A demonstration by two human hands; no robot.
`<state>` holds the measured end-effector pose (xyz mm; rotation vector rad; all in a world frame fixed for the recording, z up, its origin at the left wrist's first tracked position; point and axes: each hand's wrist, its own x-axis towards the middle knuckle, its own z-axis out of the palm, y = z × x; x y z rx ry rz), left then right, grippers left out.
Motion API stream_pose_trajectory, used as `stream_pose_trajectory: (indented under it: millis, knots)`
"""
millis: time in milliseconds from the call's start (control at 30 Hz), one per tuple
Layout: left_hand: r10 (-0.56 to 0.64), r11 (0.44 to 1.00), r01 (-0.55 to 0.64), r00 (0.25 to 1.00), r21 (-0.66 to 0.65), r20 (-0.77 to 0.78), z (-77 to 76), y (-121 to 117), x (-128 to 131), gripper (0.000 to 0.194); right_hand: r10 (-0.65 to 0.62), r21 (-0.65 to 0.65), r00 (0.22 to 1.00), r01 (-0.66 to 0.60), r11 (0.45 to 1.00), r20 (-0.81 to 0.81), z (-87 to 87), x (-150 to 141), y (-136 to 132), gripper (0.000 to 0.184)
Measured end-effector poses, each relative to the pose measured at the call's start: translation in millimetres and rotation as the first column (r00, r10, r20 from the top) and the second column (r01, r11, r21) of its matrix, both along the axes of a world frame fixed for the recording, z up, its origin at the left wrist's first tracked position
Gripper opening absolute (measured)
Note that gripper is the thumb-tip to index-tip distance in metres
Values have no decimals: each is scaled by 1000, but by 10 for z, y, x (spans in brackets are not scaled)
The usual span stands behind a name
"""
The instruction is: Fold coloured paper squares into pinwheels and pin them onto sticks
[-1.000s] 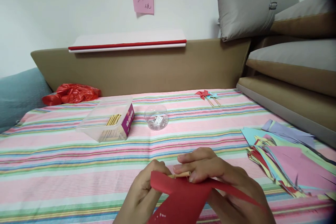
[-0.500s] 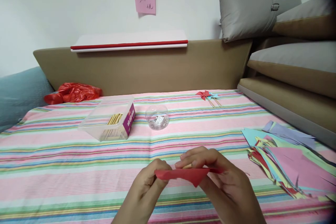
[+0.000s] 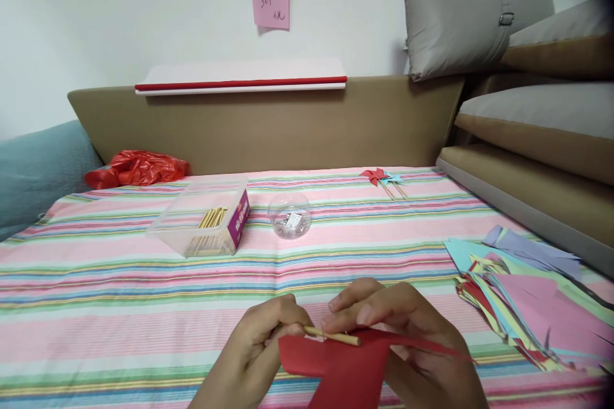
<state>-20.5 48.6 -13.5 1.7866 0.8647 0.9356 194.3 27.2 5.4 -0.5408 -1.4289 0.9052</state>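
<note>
A red paper pinwheel [image 3: 352, 364] is in front of me, its blades spread toward me and to the right. My left hand [image 3: 261, 339] is closed, with thumb and forefinger pinching a thin wooden stick [image 3: 343, 337] that lies across the paper's upper edge. The rest of the stick is hidden in that hand. My right hand [image 3: 407, 326] grips the pinwheel from behind, fingers on the far side near the stick and thumb underneath. A thin wire or pin shows by the stick, too fine to make out clearly.
A clear plastic box [image 3: 177, 217] holds several wooden sticks. Beside it stands a clear round tub [image 3: 289, 220] of small metal pieces. Two pinwheels [image 3: 377, 177] lie at the back. Coloured paper [image 3: 527, 294] is piled at right, near stacked cushions [image 3: 527, 166].
The pinwheel has tipped from nearly edge-on to showing its broad face, and the stick's end has come into view. Both hands have moved slightly lower in view.
</note>
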Motion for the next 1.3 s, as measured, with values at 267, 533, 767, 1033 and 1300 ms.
stream_pose_trajectory:
  millis: [267,533,767,1033,1300]
  knots:
    - [58,986,-45,995,159,-77,39,-19,-39,27,-45,122,996,35,992,82,70,51,14,25]
    - [45,977,-27,996,210,-79,27,-2,-34,23,5,119,995,-17,993,95,51,48,42,18]
    - [63,968,-42,995,247,-76,29,-1,-26,23,26,102,997,-34,994,78,31,36,35,16]
    - [330,943,-333,936,7,126,-19,4,170,33,-120,-372,991,136,918,67,-177,116,29,76]
    - [558,741,-368,802,-562,211,-175,48,452,47,227,-599,911,27,801,345,-416,-348,111,44]
